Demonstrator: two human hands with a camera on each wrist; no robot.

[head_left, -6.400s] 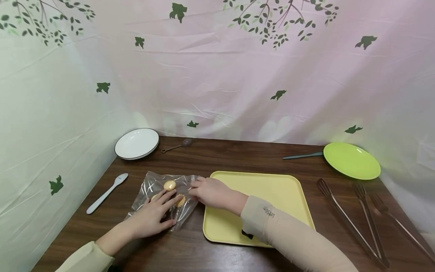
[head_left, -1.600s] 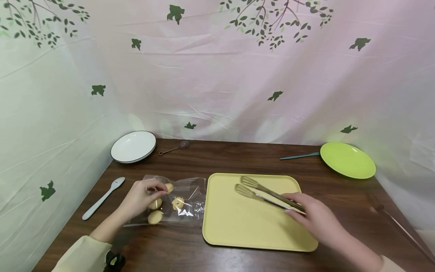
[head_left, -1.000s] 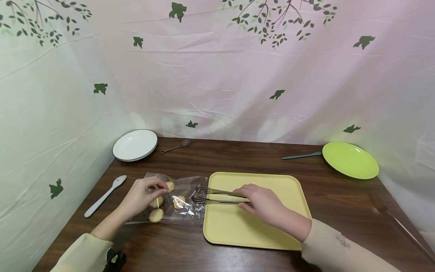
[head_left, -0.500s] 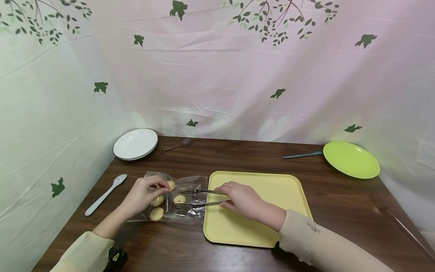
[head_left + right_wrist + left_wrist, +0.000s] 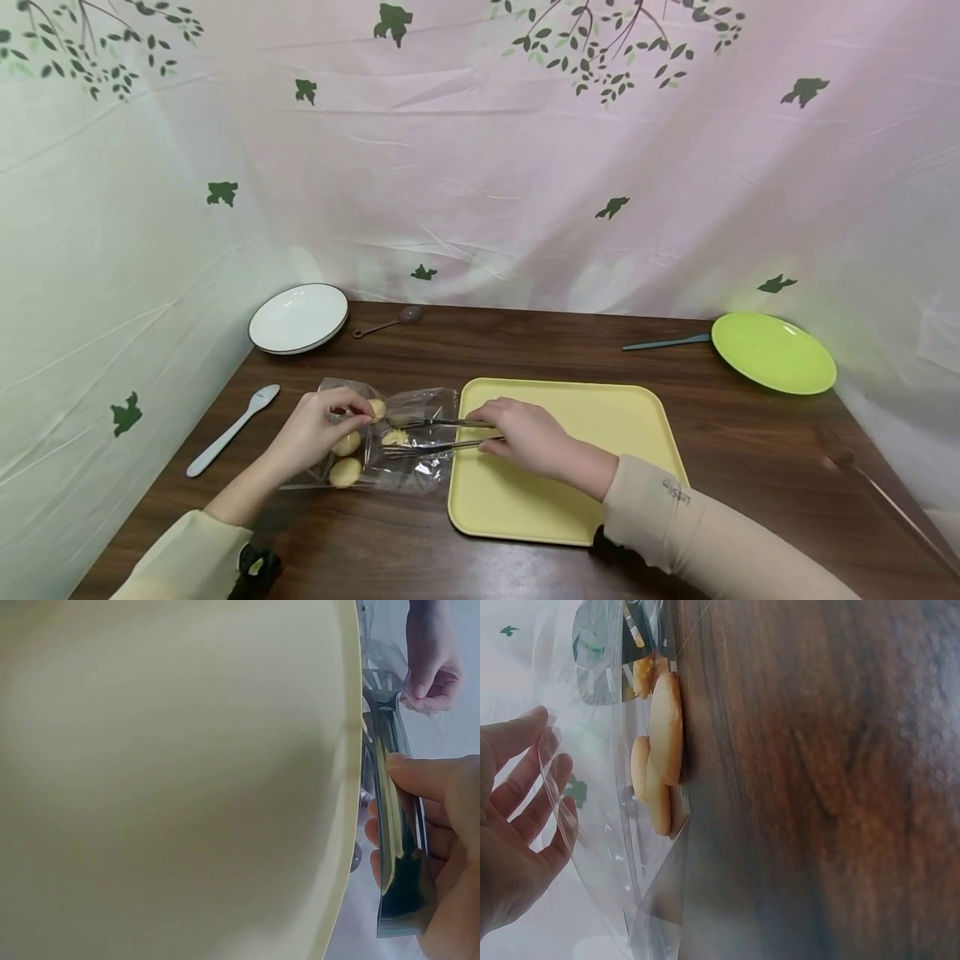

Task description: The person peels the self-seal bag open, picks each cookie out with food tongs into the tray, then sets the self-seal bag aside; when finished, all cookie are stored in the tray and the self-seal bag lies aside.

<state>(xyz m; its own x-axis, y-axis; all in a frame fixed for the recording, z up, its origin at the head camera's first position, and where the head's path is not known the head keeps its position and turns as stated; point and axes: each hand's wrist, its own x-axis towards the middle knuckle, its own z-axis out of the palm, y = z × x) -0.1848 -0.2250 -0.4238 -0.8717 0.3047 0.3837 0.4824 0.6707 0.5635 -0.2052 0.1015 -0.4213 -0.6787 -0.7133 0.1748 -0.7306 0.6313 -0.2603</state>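
Note:
My left hand (image 5: 311, 433) pinches the upper layer of a clear plastic bag (image 5: 592, 847), lifting it off the cookies. Round cookies (image 5: 345, 472) lie inside near that hand. A ridged-edge cookie (image 5: 394, 438) sits farther right in the bag, towards its mouth. With my right hand (image 5: 528, 437) I grip metal tongs (image 5: 405, 892) by the arms, thumb on one side and fingers on the other. Their slotted ends reach into the bag's mouth, one on either side of the ridged cookie and partly overlapping it in the head view.
A yellow tray (image 5: 615, 408) lies under my right hand. Behind are a white plate (image 5: 298, 318), a small spoon (image 5: 410, 314), a teal knife (image 5: 666, 342) and a green plate (image 5: 774, 353). A pale spreader (image 5: 234, 431) lies left, a long fork (image 5: 870, 483) right.
The right hand has taken the tongs from the table's right side and carried them left over the tray into the bag. Lately their ends drew slightly closer together. The left hand stays in place.

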